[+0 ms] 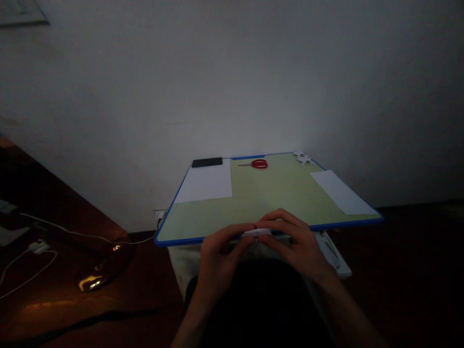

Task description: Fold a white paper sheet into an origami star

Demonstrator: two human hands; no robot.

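Between both hands, just above the front edge of the table, is a small folded piece of white paper (258, 232). My left hand (224, 249) pinches its left part with thumb and fingers. The right end is gripped by my right hand (295, 239), its fingers bent over the top and the thumb below. My fingertips nearly meet at the middle and hide part of the folds. Beyond the hands, a pair of scissors with red handles (258, 164) lies on the light green tabletop (268, 193), blades pointing left.
A white sheet (206, 186) lies on the left, with a dark flat object (207, 162) at its back edge. A white paper strip (342, 193) is on the right. Folded white paper pieces (303, 157) sit at the back right corner. The wall (253, 87) stands behind; a cable (90, 236) runs left.
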